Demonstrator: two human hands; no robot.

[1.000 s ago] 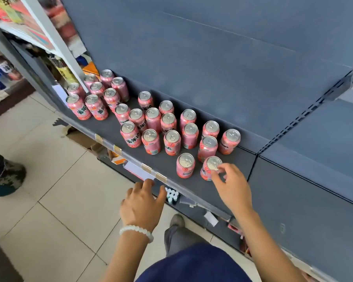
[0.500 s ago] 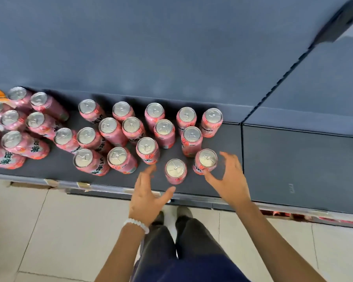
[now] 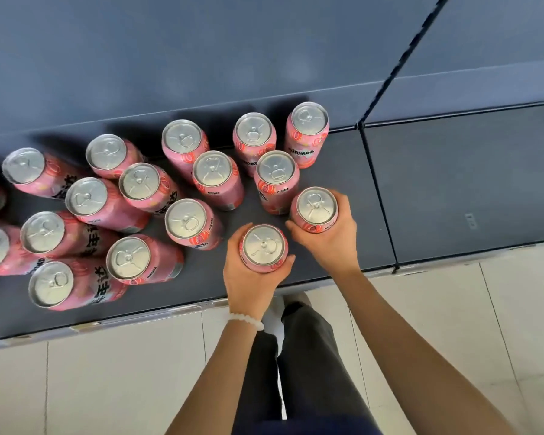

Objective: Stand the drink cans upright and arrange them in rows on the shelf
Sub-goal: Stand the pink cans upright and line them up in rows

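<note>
Several pink drink cans stand upright on the dark grey shelf [image 3: 343,268], seen from above. My left hand [image 3: 252,279] grips the front can [image 3: 263,248] near the shelf's front edge, fingers and thumb curled round its sides. My right hand [image 3: 328,240] grips the can to its right [image 3: 316,206], close to the shelf's right divider. Behind these stand more cans, among them one [image 3: 275,172] just behind my right hand's can and one at the back right [image 3: 309,119]. Cans to the left [image 3: 128,258] stand in loose, uneven rows.
A black upright divider [image 3: 378,196] separates this shelf from a bare shelf section [image 3: 465,183] on the right. The grey back panel [image 3: 201,51] rises behind the cans. Below the shelf edge lie pale floor tiles [image 3: 107,387] and my dark trouser legs [image 3: 305,365].
The view has come closer and looks straight down. Both hands, open and reaching before, have moved forward and closed round the two front cans.
</note>
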